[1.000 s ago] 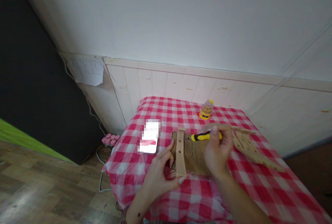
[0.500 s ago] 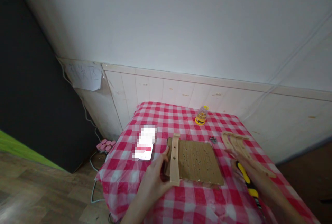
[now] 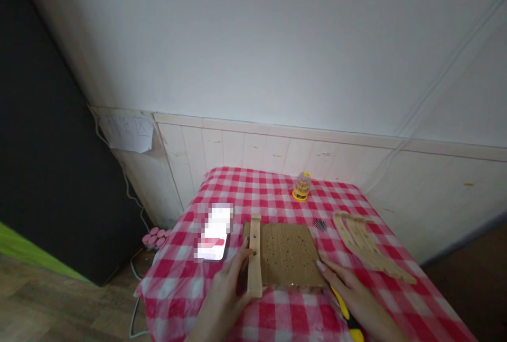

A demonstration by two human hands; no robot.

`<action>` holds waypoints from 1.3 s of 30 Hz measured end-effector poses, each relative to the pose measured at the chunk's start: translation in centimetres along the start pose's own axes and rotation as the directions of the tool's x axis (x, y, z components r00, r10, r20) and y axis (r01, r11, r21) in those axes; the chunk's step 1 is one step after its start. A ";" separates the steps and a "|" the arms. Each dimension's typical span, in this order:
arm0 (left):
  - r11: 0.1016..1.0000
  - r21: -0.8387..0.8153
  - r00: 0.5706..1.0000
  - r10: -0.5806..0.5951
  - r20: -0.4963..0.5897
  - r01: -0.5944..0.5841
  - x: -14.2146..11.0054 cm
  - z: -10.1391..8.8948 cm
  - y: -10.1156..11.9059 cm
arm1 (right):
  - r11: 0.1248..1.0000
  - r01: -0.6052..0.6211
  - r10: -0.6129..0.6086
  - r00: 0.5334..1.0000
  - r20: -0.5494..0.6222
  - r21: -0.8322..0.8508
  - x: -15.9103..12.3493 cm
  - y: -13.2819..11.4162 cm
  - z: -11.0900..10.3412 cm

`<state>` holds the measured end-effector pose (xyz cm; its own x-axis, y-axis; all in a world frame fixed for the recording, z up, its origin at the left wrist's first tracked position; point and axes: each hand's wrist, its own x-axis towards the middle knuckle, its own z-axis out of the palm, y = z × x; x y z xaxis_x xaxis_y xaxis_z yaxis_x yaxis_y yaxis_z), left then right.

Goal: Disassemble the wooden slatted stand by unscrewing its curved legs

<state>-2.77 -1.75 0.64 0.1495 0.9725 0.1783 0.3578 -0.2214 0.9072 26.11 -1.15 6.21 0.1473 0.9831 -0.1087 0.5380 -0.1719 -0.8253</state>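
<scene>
My left hand (image 3: 229, 284) is closed on a pale wooden strip (image 3: 255, 265) with two holes along its face. The strip lies across the left end of a brown board (image 3: 291, 257) dotted with many small holes. My right hand (image 3: 348, 284) rests at the board's lower right edge, its fingertips touching it. Under that palm it holds a screwdriver with a yellow and black handle (image 3: 342, 304); the tool's far end is out of frame. Beyond the board lies a small bunch of dark screws (image 3: 320, 224).
Curved wooden pieces (image 3: 368, 249) lie at the right of the checked tablecloth (image 3: 273, 188). A lit phone (image 3: 214, 241) lies on the left. A yellow-based bit holder (image 3: 301, 187) stands at the back by the wall. Pink round items (image 3: 155, 237) and a cable are beside the table.
My right hand has moved left with the screwdriver, from beside the curved wooden pieces to the board's right edge. My left hand keeps hold of the strip. The view has shifted slightly.
</scene>
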 end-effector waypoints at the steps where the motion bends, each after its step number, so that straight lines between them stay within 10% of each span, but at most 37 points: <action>1: 1.000 0.008 1.000 -0.001 0.001 0.001 -0.1 0.0 0.0 | 1.000 -0.014 0.014 1.000 0.019 0.005 0.0 -0.1 -0.1; 9: 0.970 0.177 0.984 0.175 -0.027 -0.168 -0.8 -1.1 0.3 | 0.994 0.090 -0.084 0.991 -0.105 0.059 0.8 0.0 -3.2; 15: 0.920 0.290 0.942 0.310 -0.128 -0.264 -1.6 -2.8 -0.4 | 0.883 0.083 -0.026 0.991 -0.128 0.461 2.1 -1.1 -4.6; 19: 0.947 0.240 0.930 0.273 -0.248 -0.214 -0.7 -2.5 -0.5 | 0.970 0.244 -0.237 0.950 -0.203 0.010 4.9 -3.0 -4.4; 22: 0.956 0.229 0.926 0.244 -0.288 -0.180 1.1 -1.8 -0.1 | 0.816 0.123 -0.229 0.966 -0.121 -0.564 7.7 -4.3 -3.0; 39: 0.993 0.023 0.965 0.120 -0.233 -0.118 2.9 -0.5 -1.1 | 0.668 -0.026 -0.057 0.995 -0.086 -0.743 10.3 -3.2 0.4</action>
<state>-3.15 1.36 0.33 -0.0280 0.9287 0.3696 0.3591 -0.3358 0.8708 25.55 9.57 7.54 0.1876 0.9822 -0.0134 0.9726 -0.1876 -0.1369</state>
